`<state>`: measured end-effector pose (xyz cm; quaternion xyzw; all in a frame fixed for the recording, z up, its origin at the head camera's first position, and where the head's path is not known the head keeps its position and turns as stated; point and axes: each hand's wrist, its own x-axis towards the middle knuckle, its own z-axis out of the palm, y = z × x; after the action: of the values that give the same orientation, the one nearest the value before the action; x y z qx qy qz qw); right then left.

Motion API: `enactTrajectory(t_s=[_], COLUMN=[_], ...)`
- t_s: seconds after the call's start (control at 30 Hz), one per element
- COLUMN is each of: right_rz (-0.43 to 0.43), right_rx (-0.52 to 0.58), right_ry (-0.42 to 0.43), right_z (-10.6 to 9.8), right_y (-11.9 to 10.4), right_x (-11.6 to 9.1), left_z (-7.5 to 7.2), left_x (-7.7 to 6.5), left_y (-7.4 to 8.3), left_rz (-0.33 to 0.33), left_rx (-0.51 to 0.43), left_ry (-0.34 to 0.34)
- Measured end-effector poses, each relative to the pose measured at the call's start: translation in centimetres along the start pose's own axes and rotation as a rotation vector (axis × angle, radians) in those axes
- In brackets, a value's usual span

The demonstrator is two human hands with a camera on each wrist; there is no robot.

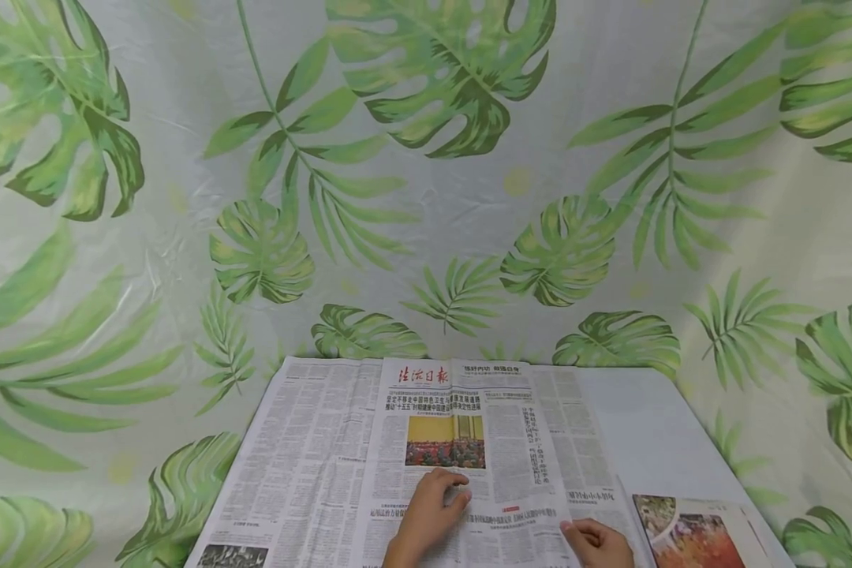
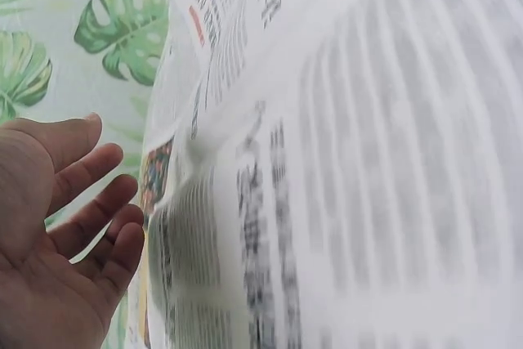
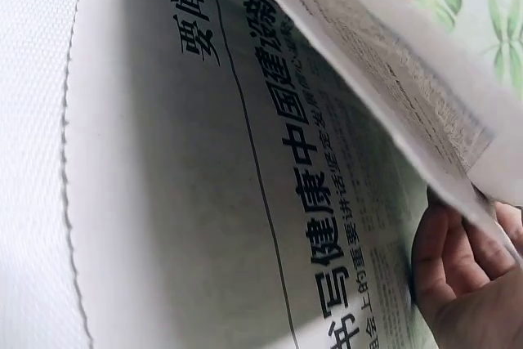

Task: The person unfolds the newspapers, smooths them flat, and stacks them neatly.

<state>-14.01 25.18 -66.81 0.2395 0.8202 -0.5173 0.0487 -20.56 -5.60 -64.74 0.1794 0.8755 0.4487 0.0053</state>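
Printed newspaper (image 1: 511, 450) lies spread out with a red masthead and a colour photo (image 1: 445, 442) on its front sheet. My right hand (image 1: 598, 544) pinches the sheet's right edge near the front. In the right wrist view, that hand (image 3: 474, 284) holds the lifted sheet's edge, and a page with large black headline characters (image 3: 306, 161) shows beneath. Over the middle of the paper, just below the photo, is my left hand (image 1: 431, 509). In the left wrist view this hand (image 2: 61, 218) has loosely bent fingers and holds nothing, beside the bulging sheet (image 2: 392, 161).
White table surface (image 1: 653, 426) shows to the right of the newspaper. A picture-covered booklet or sheet (image 1: 696, 536) lies at the front right. Behind the table hangs a pale cloth or plastic sheet (image 1: 461, 229) with green leaf print, also running along both sides.
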Motion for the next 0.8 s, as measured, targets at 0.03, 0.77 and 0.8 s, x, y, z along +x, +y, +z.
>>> enactTrajectory(t_s=[0.03,0.77,0.8], right_rz=[-0.006,-0.054,-0.062], right_rx=[-0.008,-0.025,-0.025], right_ry=[0.001,-0.012,-0.011], right_z=[0.1,1.0,1.1], right_y=[-0.1,-0.4,-0.4], right_x=[0.0,-0.3,-0.3], left_z=[0.3,7.1,7.3], left_x=[0.2,4.6,4.7], left_y=[0.2,6.1,6.3], left_rz=[0.014,0.161,0.149], left_rx=[-0.019,-0.061,-0.072], left_ry=[-0.012,-0.119,-0.125])
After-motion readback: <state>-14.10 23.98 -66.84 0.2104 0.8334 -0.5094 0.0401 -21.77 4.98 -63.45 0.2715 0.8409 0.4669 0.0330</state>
